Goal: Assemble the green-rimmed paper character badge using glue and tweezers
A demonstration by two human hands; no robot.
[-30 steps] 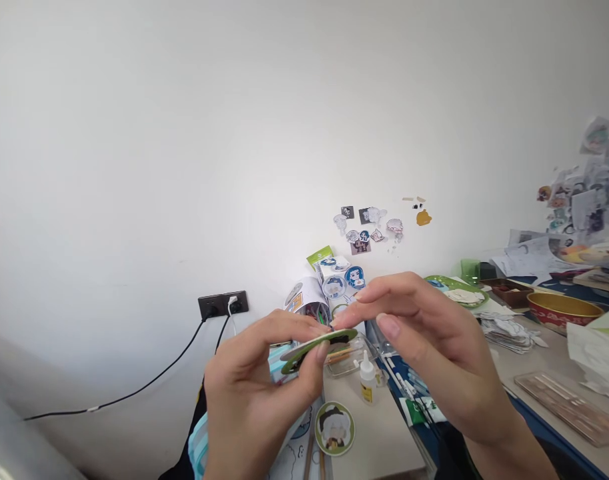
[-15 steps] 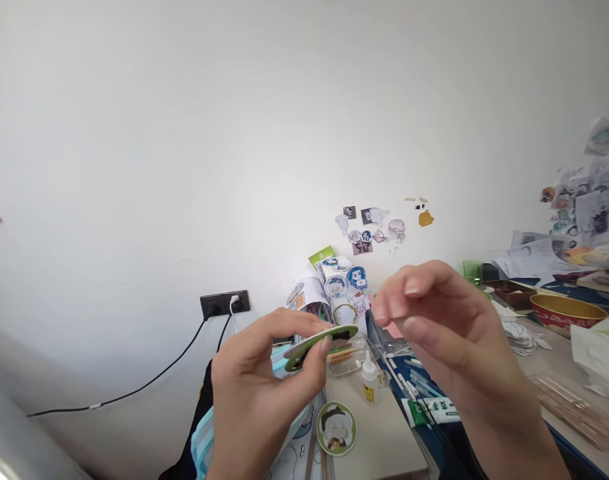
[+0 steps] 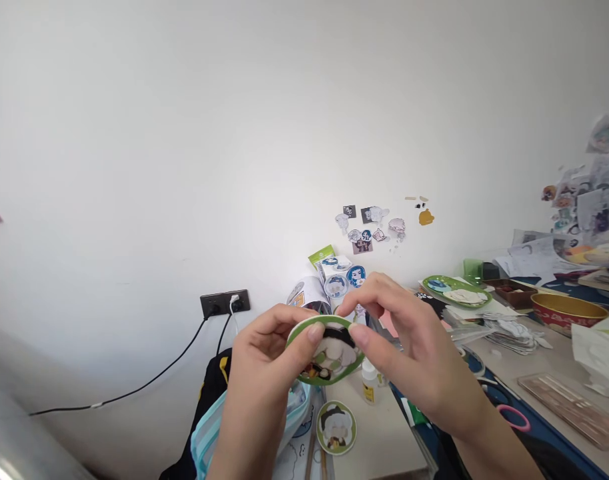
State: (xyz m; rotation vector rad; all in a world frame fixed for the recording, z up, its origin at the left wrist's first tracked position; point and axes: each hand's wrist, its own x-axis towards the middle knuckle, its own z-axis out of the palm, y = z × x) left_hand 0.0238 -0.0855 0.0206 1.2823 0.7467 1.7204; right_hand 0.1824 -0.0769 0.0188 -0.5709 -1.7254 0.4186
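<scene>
A round, green-rimmed disc [image 3: 329, 357] with a cartoon figure on its face is held up between both hands. My left hand [image 3: 269, 367] pinches its left edge, thumb on the picture side and fingers behind. On the upper right edge, my right hand [image 3: 414, 347] grips it with thumb in front and index finger at the rim. Below lies a second round green-rimmed disc [image 3: 337, 428] with a similar figure, flat on the pale board [image 3: 379, 440]. A small white glue bottle [image 3: 369, 383] stands partly hidden behind the held disc.
A blue face mask [image 3: 209, 427] hangs at the lower left beside a black bag [image 3: 204, 407]. Pink-handled scissors [image 3: 514, 418], a red-gold bowl [image 3: 567, 313] and a green plate [image 3: 454, 291] lie to the right. A wall socket [image 3: 224, 303] holds plugged cables.
My right hand has moved left and down from free air and now grips the disc. The disc has turned from nearly edge-on to show its picture side.
</scene>
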